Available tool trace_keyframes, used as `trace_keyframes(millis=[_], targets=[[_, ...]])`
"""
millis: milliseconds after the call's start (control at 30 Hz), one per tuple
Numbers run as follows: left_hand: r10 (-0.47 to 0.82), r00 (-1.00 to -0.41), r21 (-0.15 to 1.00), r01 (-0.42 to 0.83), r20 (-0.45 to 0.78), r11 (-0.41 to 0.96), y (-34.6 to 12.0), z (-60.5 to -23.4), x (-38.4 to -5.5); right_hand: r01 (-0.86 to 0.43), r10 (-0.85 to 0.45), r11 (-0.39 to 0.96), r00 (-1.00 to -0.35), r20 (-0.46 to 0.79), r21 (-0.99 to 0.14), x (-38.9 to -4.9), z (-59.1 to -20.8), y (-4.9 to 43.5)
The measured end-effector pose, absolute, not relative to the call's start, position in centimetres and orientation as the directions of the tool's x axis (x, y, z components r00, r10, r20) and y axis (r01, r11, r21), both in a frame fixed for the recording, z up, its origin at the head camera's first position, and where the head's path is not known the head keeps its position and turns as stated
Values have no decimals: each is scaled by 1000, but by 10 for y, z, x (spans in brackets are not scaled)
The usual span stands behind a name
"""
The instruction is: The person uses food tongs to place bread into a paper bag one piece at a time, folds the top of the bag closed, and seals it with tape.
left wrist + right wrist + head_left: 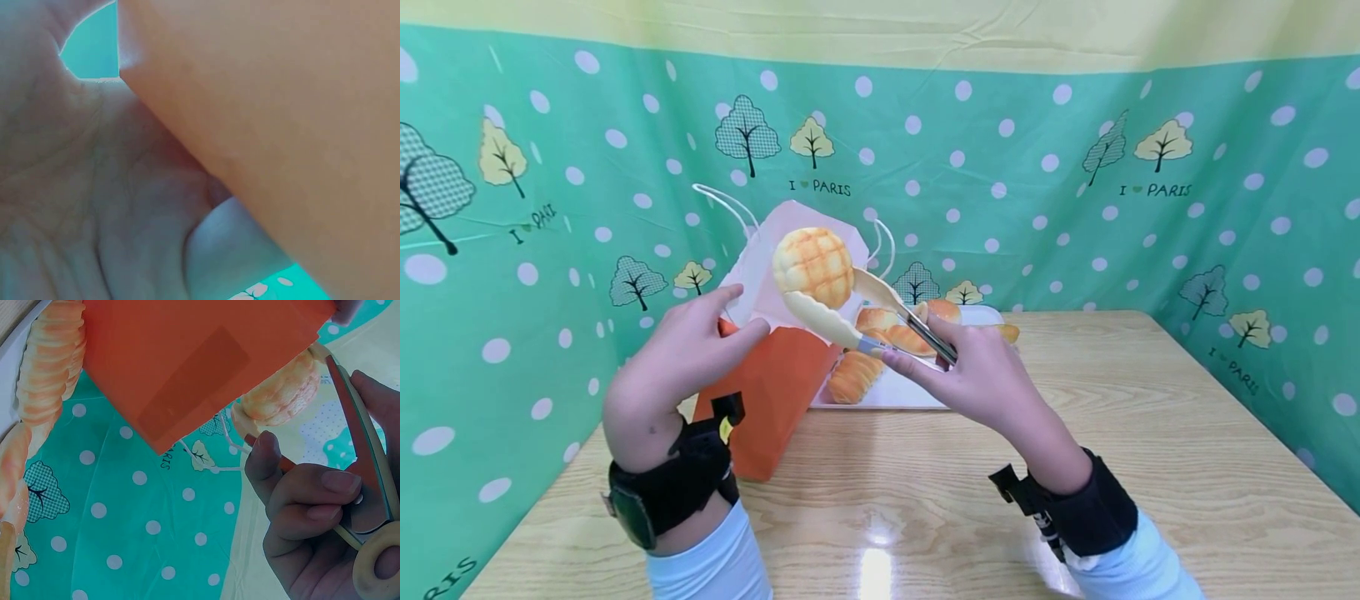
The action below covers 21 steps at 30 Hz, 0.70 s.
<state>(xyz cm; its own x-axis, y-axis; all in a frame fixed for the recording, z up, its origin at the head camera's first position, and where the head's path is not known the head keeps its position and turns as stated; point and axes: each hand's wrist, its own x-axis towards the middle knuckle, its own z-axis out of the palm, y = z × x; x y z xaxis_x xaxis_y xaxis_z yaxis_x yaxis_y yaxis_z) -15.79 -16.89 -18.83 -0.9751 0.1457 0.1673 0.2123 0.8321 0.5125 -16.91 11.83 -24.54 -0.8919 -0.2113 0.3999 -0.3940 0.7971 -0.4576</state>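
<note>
My right hand (981,367) grips a pair of bread tongs (823,318) with cream tips and metal arms. Pinched between the tips is a round bun (817,265) with a golden grid pattern, held at the mouth of an orange paper bag (771,387). The bag leans, showing its pale pink inside and white cord handles. At the bag's left rim, my left hand (688,350) holds the edge between thumb and fingers; some fingers are hidden behind the paper. In the right wrist view, the bun (284,394) shows partly behind the bag's edge.
Behind and right of the bag lies a white tray (910,393) with several breads, among them a ridged loaf (854,377) and a round roll (943,311). Wood-grain table (1037,467) extends to the right. A green dotted curtain (985,175) encloses the back and sides.
</note>
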Motion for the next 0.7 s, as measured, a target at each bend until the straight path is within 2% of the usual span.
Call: trace_keyframes(millis=[700], targets=[[162,-974,516,222,159,828,-169,-188,-158,-400,-221,802,-888,402,-444,-166,-243,120]])
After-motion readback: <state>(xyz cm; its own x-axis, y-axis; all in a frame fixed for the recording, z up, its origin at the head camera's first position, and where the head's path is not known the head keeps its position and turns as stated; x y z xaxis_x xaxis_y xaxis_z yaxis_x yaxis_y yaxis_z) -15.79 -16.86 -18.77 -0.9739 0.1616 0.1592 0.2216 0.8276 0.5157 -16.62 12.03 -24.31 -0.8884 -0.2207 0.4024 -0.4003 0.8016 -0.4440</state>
